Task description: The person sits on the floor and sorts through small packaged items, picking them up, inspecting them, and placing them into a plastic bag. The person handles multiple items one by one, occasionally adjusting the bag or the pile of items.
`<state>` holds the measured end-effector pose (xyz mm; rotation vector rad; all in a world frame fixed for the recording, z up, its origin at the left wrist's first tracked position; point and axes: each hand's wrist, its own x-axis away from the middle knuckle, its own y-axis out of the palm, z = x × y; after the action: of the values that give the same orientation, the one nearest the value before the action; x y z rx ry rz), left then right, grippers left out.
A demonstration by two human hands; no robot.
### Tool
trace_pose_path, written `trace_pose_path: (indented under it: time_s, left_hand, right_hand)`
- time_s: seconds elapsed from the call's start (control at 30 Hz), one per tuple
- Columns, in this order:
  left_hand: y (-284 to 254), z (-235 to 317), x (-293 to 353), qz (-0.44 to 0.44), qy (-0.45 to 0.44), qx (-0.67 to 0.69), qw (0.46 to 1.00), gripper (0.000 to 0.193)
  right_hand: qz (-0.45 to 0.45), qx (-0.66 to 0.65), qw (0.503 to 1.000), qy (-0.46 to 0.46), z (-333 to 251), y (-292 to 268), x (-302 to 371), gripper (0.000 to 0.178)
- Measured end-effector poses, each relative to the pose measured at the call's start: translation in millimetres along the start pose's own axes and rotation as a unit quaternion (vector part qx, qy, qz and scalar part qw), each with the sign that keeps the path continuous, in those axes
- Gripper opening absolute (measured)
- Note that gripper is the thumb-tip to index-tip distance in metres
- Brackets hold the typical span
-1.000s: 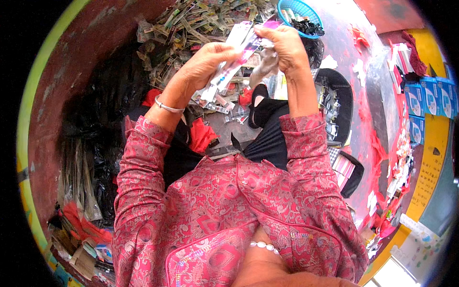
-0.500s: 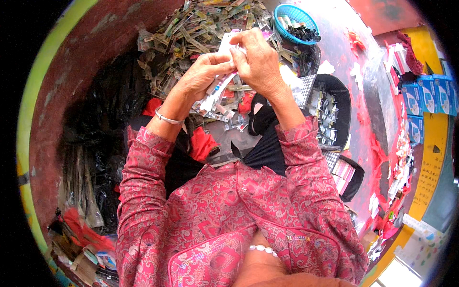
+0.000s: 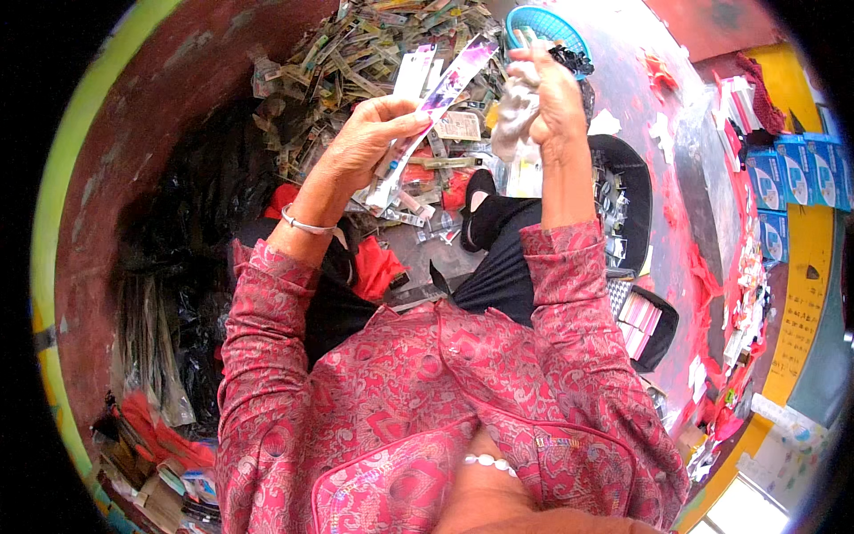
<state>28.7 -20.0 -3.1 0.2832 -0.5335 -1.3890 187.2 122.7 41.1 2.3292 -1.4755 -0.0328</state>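
My left hand (image 3: 363, 142) grips a long flat packet with a purple and white card back (image 3: 438, 98), raised above my lap. A second white card (image 3: 412, 76) stands behind it in the same hand. Just to the right, my right hand (image 3: 553, 93) is closed around crumpled clear plastic wrapping (image 3: 514, 120). Both arms wear red patterned sleeves, and a bracelet sits on the left wrist. Below the hands lies a big heap of similar slim packets (image 3: 356, 62) on the floor.
A blue plastic basket (image 3: 544, 27) stands beyond my right hand. A black tray (image 3: 627, 191) of small packets sits to the right, another tray (image 3: 654, 325) lower down. Black plastic bags (image 3: 191, 231) lie at left. Blue boxes (image 3: 783, 178) line the right side.
The hands were together on the packet. They have since come apart: my right hand pulled away to the right with the plastic wrapping, and the left hand keeps the carded packet.
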Motion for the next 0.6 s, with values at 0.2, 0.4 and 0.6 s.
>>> trace_pose_path:
  time_s: [0.2, 0.4, 0.6]
  left_hand:
    - [4, -6, -4, 0.005, 0.016, -0.061, 0.998, 0.015]
    - [5, -5, -3, -0.021, 0.039, -0.172, 0.984, 0.014]
    - [10, 1, 2, -0.026, 0.041, -0.245, 0.968, 0.014]
  right_hand:
    - [-0.137, 0.012, 0.99, 0.044, 32, 25, 6, 0.021]
    - [-0.048, 0.031, 0.998, -0.012, 26, 19, -3, 0.016]
    - [-0.06, 0.002, 0.998, -0.007, 26, 16, -2, 0.016]
